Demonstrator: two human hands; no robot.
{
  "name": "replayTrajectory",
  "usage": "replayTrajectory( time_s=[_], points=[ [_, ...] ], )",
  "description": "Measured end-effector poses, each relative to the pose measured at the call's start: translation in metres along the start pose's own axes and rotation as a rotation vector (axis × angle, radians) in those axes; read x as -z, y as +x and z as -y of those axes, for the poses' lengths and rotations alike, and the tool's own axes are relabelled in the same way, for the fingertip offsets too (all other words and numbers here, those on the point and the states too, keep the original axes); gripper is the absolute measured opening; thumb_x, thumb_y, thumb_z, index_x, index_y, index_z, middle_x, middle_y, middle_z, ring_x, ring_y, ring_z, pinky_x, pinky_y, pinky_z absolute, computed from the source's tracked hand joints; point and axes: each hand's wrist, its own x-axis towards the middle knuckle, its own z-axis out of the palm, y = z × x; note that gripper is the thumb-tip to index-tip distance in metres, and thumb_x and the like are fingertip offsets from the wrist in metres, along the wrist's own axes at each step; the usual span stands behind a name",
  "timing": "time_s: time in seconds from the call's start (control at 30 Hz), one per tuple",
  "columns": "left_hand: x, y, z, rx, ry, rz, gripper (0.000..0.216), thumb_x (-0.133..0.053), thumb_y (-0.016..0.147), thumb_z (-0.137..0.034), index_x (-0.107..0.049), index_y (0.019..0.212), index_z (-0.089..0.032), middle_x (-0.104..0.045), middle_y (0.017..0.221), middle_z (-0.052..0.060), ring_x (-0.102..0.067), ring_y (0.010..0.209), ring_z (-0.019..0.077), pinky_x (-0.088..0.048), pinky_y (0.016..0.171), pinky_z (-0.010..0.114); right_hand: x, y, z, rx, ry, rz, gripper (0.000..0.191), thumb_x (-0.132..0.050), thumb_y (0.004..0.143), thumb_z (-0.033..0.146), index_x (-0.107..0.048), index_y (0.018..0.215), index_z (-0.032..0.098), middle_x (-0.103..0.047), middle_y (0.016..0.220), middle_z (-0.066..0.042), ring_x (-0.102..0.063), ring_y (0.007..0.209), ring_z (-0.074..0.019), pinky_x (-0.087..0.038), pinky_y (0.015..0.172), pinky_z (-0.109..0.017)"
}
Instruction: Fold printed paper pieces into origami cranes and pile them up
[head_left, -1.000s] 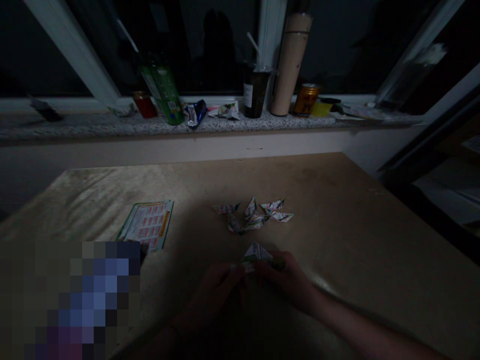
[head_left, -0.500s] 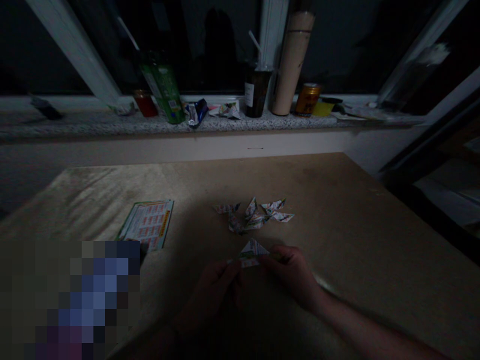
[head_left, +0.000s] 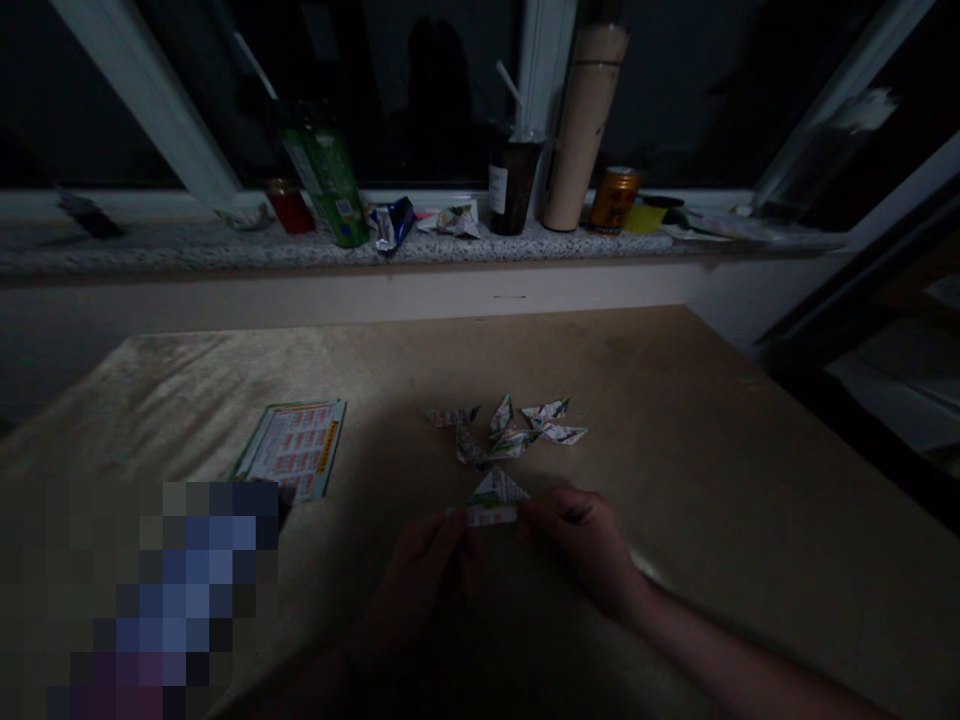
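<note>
A small piece of printed paper (head_left: 495,492), folded to a triangle with a strip along its lower edge, is held just above the table between my hands. My left hand (head_left: 427,555) pinches its left corner between thumb and fingers. At the right corner, my right hand (head_left: 574,525) is closed on the paper with its fingertips. Just beyond lie several folded paper pieces (head_left: 514,440) with pointed ends, close together on the table. Dim light hides the lower fingers of my left hand.
Flat printed sheets (head_left: 296,445) lie on the brown table (head_left: 660,400) to the left, near a pixelated area. Along the granite windowsill (head_left: 247,255) stand a green bottle (head_left: 330,185), a dark cup with a straw (head_left: 514,185), a tall beige flask (head_left: 585,130) and an orange can (head_left: 615,200).
The folded paper has shifted slightly left. My left hand has moved a little left with it, and the right hand's fingers have changed position at the paper's right corner.
</note>
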Motion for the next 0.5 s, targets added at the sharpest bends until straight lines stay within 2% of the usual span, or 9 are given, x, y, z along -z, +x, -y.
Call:
replayTrajectory(
  time_s=[0.1, 0.2, 0.27, 0.33, 0.4, 0.47, 0.5],
  points=[
    [0.001, 0.001, 0.002, -0.003, -0.032, -0.024, 0.044, -0.044, 0.083, -0.052, -0.057, 0.061, -0.016, -0.050, 0.037, -0.004, -0.042, 0.037, 0.0101, -0.031, 0.043, 0.019, 0.001, 0.000, 0.000, 0.068, -0.034, -0.020, 0.029, -0.062, 0.077, 0.037, -0.065, 0.059, 0.015, -0.064, 0.056, -0.001, -0.053, 0.049, -0.0102, -0.039, 0.046, -0.019],
    [0.003, 0.002, 0.005, 0.002, -0.060, -0.022, 0.042, -0.044, 0.084, -0.051, -0.058, 0.064, -0.016, -0.051, 0.040, -0.004, -0.046, 0.040, 0.0112, -0.034, 0.045, 0.020, 0.003, -0.004, 0.002, 0.207, -0.157, -0.099, 0.025, -0.062, 0.078, 0.032, -0.066, 0.059, 0.016, -0.065, 0.056, -0.002, -0.057, 0.050, -0.0124, -0.042, 0.046, -0.020],
    [0.005, 0.004, 0.006, -0.049, -0.081, 0.005, 0.042, -0.042, 0.087, -0.048, -0.061, 0.067, -0.016, -0.058, 0.048, -0.001, -0.053, 0.049, 0.0135, -0.039, 0.053, 0.021, 0.005, -0.007, 0.004, 0.393, -0.246, -0.149, 0.017, -0.062, 0.079, 0.026, -0.067, 0.065, 0.017, -0.067, 0.060, -0.003, -0.060, 0.053, -0.0140, -0.045, 0.048, -0.022],
    [0.008, 0.005, 0.007, -0.130, -0.113, 0.062, 0.041, -0.040, 0.088, -0.045, -0.064, 0.074, -0.015, -0.066, 0.060, 0.002, -0.059, 0.060, 0.0164, -0.043, 0.063, 0.024, 0.006, -0.010, 0.006, 0.661, -0.300, -0.137, 0.007, -0.062, 0.079, 0.019, -0.068, 0.076, 0.017, -0.068, 0.065, -0.004, -0.062, 0.057, -0.0149, -0.047, 0.053, -0.025],
    [0.009, 0.006, 0.006, -0.170, -0.146, 0.093, 0.036, -0.042, 0.088, -0.041, -0.066, 0.081, -0.015, -0.069, 0.073, 0.004, -0.061, 0.071, 0.0185, -0.044, 0.071, 0.026, 0.008, -0.012, 0.007, 0.898, -0.344, -0.058, 0.010, -0.059, 0.081, 0.014, -0.067, 0.087, 0.016, -0.068, 0.068, -0.005, -0.062, 0.060, -0.0153, -0.048, 0.056, -0.027],
    [0.009, 0.006, 0.005, -0.147, -0.208, 0.093, 0.029, -0.045, 0.087, -0.039, -0.065, 0.088, -0.017, -0.070, 0.085, 0.004, -0.062, 0.081, 0.0201, -0.044, 0.077, 0.028, 0.009, -0.011, 0.006, 1.030, -0.395, 0.030, 0.014, -0.056, 0.083, 0.012, -0.064, 0.093, 0.015, -0.069, 0.069, -0.006, -0.062, 0.061, -0.0153, -0.048, 0.057, -0.028],
    [0.009, 0.006, 0.005, -0.124, -0.276, 0.132, 0.029, -0.046, 0.086, -0.040, -0.064, 0.089, -0.018, -0.070, 0.086, 0.004, -0.063, 0.081, 0.0208, -0.045, 0.076, 0.029, 0.009, -0.011, 0.005, 1.067, -0.421, 0.062, 0.015, -0.055, 0.083, 0.012, -0.063, 0.095, 0.014, -0.069, 0.070, -0.007, -0.063, 0.062, -0.0154, -0.048, 0.057, -0.028]
  ],
)
